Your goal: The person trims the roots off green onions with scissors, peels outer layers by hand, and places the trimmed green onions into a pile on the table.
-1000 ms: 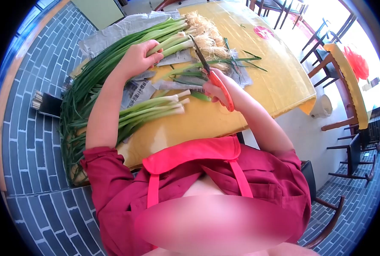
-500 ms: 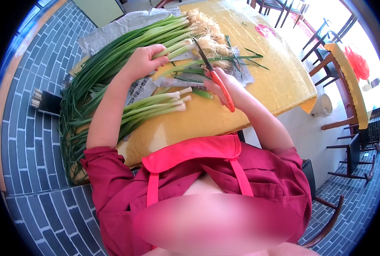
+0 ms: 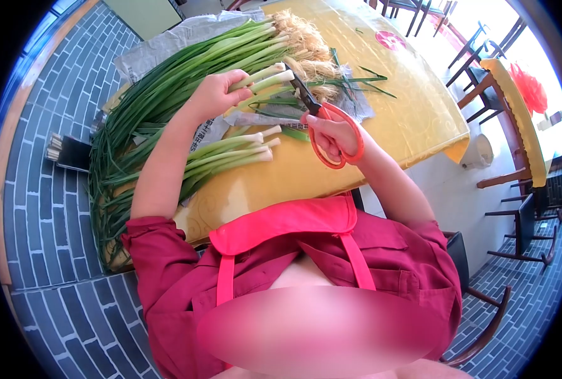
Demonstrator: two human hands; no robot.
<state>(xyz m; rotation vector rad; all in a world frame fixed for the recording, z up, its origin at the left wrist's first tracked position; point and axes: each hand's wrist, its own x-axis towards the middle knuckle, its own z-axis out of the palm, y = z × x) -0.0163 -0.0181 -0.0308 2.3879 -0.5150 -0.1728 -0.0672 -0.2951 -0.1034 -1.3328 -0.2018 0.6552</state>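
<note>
My left hand (image 3: 219, 95) is closed around a couple of scallions (image 3: 272, 80), their white ends pointing right. In my right hand (image 3: 334, 134) are scissors (image 3: 355, 151) with red handles, fingers through the loops. Their dark blades reach up-left, with the tips beside the white ends of the held scallions; whether they touch I cannot tell. Behind my hands lies a large pile of scallions (image 3: 192, 60) with bushy pale roots (image 3: 303, 38). Nearer to me, several scallions with rootless white ends (image 3: 236, 151) lie together on the table.
A yellow cloth covers the table (image 3: 407, 95), with newspaper (image 3: 161, 47) under the pile. Loose green leaves (image 3: 375, 79) and root trimmings lie at the right. A dark holder (image 3: 72, 153) stands at the left edge. Chairs (image 3: 520, 230) and a bin (image 3: 478, 151) are to the right.
The scissors have turned in my right hand, so both red loops now show. The white ends of the held scallions now show without roots. My left hand has shifted slightly.
</note>
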